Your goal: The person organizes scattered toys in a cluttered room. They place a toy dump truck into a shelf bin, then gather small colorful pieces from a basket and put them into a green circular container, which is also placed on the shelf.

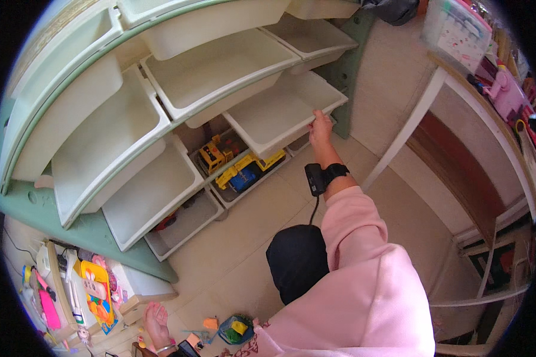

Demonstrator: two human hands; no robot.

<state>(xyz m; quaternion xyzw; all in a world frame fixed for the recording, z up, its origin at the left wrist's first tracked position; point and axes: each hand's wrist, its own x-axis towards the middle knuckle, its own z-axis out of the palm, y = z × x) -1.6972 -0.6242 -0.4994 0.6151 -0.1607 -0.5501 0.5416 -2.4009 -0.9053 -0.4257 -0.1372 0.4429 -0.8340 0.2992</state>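
A single head-worn fisheye view looks steeply down and forward from above the person's pink-sleeved shoulder — close to the pale green toy rack with tilted white plastic bins (178,89) — its straight edges bowing toward the dark round rim.

The right hand's (320,128) fingertips hide behind the white bin's (283,113) rim; the lower edge crops the left hand's (156,324) wrist.
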